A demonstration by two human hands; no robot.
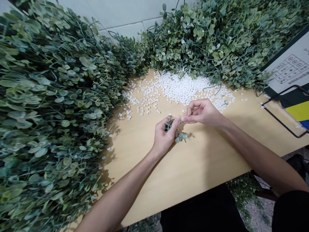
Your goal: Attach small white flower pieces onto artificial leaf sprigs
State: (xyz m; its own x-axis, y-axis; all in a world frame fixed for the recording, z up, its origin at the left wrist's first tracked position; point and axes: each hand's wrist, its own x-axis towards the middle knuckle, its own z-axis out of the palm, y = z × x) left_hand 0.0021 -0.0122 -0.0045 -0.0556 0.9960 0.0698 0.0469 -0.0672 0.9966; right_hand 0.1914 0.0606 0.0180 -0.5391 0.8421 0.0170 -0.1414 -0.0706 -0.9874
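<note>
My left hand (164,133) is closed around an artificial leaf sprig (182,137), whose green leaves stick out below the fingers and above the fist. A tiny white piece shows at the sprig's upper tip. The thumb and forefinger of my right hand (201,112) pinch together at a stem end beside my left thumb; what exactly lies between them is too small to make out. Just beyond both hands spreads a pile of small white round pieces (182,88), several of them scattered loose toward the left.
Artificial greenery (55,106) is heaped high along the left side, and more greenery (212,42) lines the back against a tiled wall (120,14). On the right stand a printed box (289,71) and a black wire frame (277,122). The wooden table (183,174) ends near my lap.
</note>
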